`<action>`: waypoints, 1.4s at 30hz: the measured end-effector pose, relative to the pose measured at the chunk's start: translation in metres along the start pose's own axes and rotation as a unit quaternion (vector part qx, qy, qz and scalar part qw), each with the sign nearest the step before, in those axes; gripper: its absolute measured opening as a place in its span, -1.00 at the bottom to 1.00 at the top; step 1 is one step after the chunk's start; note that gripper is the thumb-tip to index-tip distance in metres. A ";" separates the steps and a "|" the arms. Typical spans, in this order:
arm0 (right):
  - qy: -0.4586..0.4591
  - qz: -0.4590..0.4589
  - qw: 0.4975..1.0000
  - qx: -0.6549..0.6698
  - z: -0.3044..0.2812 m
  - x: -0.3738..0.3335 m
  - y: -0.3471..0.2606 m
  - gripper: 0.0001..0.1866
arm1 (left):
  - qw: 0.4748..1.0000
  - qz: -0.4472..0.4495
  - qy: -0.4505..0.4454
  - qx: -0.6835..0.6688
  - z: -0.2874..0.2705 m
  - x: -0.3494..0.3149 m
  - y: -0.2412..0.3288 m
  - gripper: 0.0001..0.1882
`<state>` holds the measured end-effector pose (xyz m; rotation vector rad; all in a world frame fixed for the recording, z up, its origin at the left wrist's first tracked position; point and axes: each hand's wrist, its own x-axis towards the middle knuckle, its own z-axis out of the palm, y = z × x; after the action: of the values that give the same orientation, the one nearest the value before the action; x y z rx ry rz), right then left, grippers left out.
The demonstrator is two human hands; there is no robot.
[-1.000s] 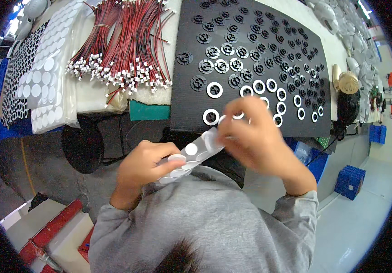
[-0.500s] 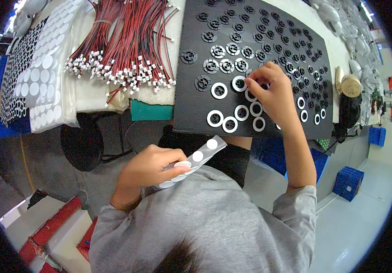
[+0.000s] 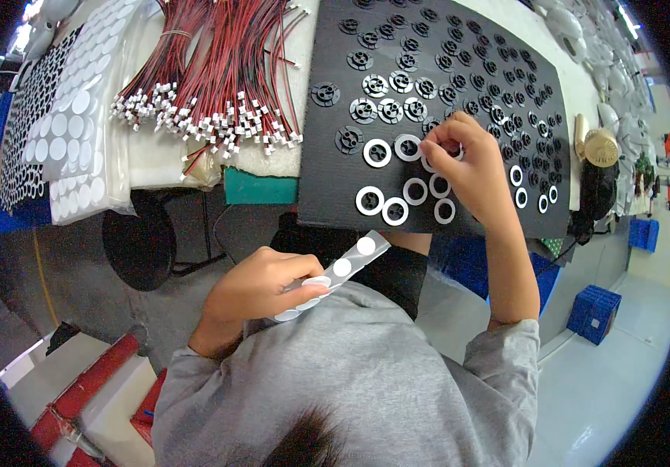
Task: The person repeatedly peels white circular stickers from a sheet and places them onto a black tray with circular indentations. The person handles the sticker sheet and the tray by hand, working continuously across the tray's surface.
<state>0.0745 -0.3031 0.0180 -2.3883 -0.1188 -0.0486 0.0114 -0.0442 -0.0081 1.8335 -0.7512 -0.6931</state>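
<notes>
My left hand [image 3: 269, 286], low in front of my chest, is closed on a strip of round white stickers [image 3: 366, 247]. Its thumb lies across the strip, and the free end sticks out toward the board. Over the black board [image 3: 323, 175], my right hand [image 3: 467, 156] is bent into a pinch. Its thumb and index fingertips meet the edge of a white ring [image 3: 408, 148], whose centre looks paler than its neighbours'. Other white rings [image 3: 377, 153] sit on round black plastic parts nearby. Several bare black parts [image 3: 326, 94] are spread over the board. My fingers hide some pieces beneath them.
Bundled red and black wires [image 3: 218, 70] with white connectors lie left of the board. Beyond them are bagged sheets of white discs [image 3: 70, 132]. Right of the board sit a tan roll [image 3: 601, 148] and clear bagged parts [image 3: 576, 39]. A black stool [image 3: 139, 241] stands below the table.
At my right fingertips, the ring's dark centre now looks covered by something pale. My right hand has barely shifted. The left hand holds the strip in nearly the same place.
</notes>
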 end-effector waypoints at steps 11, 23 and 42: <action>0.047 -0.037 0.989 -0.132 0.009 0.001 0.004 -0.87 | 1.000 0.014 -0.009 0.005 0.004 0.001 -0.002 -0.80; -0.239 -0.223 0.942 0.072 0.028 -0.068 -0.052 -0.66 | 0.999 -0.031 -0.003 -0.039 -0.001 0.024 0.019 -0.71; 0.040 -0.089 0.995 0.010 -0.026 -0.015 -0.001 -0.92 | 0.999 -0.012 0.023 -0.036 -0.010 0.012 0.014 -0.78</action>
<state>0.0595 -0.3216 0.0367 -2.3467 -0.2931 -0.2255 0.0240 -0.0518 0.0071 1.7887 -0.6664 -0.6828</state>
